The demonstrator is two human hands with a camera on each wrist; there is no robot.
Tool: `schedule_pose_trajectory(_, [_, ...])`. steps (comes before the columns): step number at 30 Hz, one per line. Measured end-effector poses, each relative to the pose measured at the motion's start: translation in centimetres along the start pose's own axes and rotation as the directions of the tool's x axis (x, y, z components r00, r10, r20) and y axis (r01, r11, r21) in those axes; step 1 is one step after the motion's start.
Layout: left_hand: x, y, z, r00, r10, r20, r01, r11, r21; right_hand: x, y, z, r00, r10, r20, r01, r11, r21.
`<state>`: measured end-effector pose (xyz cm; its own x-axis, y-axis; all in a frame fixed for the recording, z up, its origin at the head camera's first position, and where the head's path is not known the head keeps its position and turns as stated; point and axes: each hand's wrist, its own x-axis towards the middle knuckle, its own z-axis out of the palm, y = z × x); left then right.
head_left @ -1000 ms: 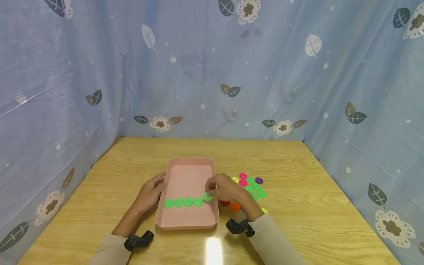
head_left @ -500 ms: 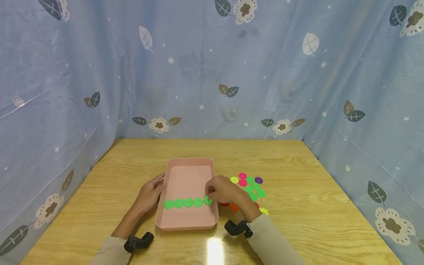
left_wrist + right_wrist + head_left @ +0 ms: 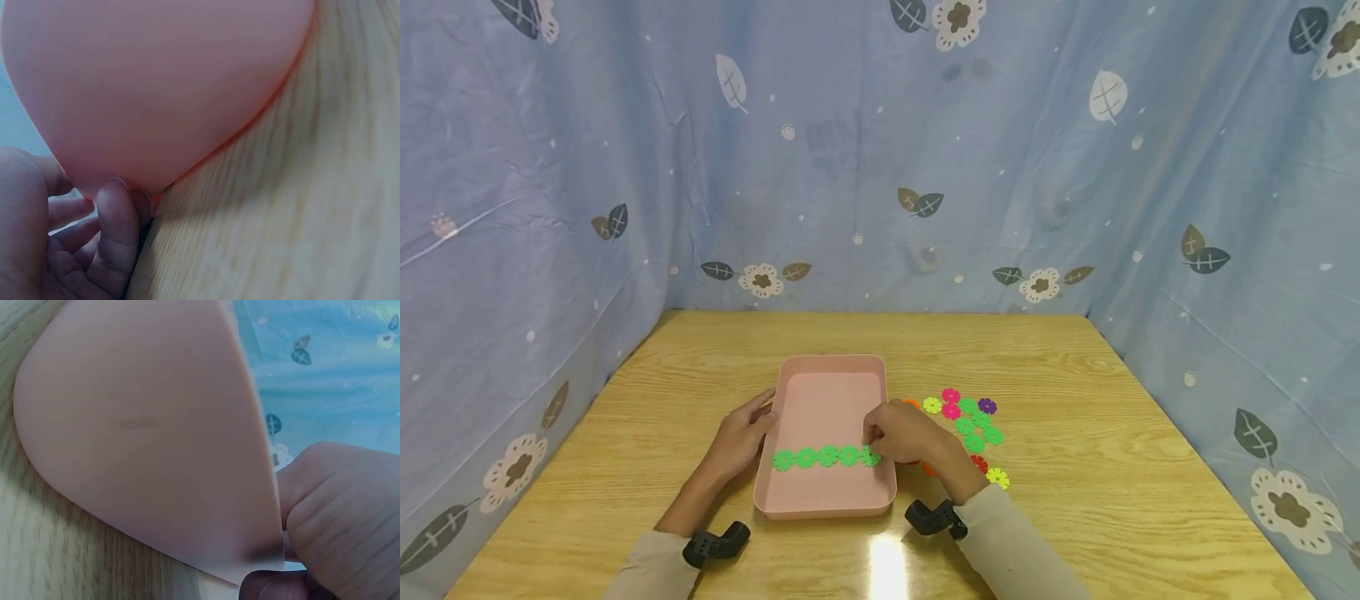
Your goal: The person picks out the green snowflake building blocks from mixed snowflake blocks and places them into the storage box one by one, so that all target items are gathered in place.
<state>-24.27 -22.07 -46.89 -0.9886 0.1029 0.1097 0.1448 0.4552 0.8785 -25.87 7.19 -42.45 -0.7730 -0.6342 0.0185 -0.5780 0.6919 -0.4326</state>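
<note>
A pink tray [image 3: 831, 492] lies on the wooden table. Across its lower half runs a row of several green flower-shaped discs [image 3: 827, 456]. My left hand [image 3: 739, 437] holds the tray's left side; in the left wrist view the thumb [image 3: 117, 215] lies against the outer wall. Over the tray's right wall reaches my right hand [image 3: 906, 431], its curled fingers pinching the green disc [image 3: 871, 457] at the row's right end. That disc is partly covered by the fingertips. In the right wrist view the tray wall [image 3: 150, 444] hides the disc.
Right of the tray lie loose flower-shaped discs: several green ones [image 3: 973, 442], pink ones [image 3: 951, 411], a purple one [image 3: 987, 406], yellow ones [image 3: 997, 477] and a red one [image 3: 978, 463]. My right forearm partly covers this group. A patterned blue curtain [image 3: 880, 167] surrounds the table.
My right hand has brought the last green disc down from a tilted position to lie flat at the row's right end, closer to its neighbour. My left hand has stayed at the tray.
</note>
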Motion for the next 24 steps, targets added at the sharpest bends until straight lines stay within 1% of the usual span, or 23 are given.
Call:
schedule_pose_trajectory(6, [0.04, -0.23, 0.07, 1.000, -0.002, -0.002, 0.002, 1.000, -0.006, -0.11, -0.42, 0.04, 0.999, 0.020, -0.027, -0.022, 0.997, -0.075])
schedule_pose_trajectory(13, [-0.05, 0.13, 0.14, 1.000, -0.004, 0.015, 0.005, 0.999, -0.035, -0.22, -0.55, 0.22, 0.999, 0.038, -0.014, -0.039, 0.997, -0.067])
schedule_pose_trajectory(19, [0.17, 0.40, -0.02, 1.000, 0.029, 0.007, -0.029, 0.999, -0.040, 0.19, -0.63, 0.51, 0.997, 0.065, -0.040, -0.069, 0.994, -0.088])
schedule_pose_trajectory(24, [0.18, 0.28, -0.12, 1.000, 0.020, 0.008, -0.020, 0.999, -0.032, 0.51, -0.62, 0.89, 0.996, 0.078, -0.039, -0.081, 0.993, -0.090])
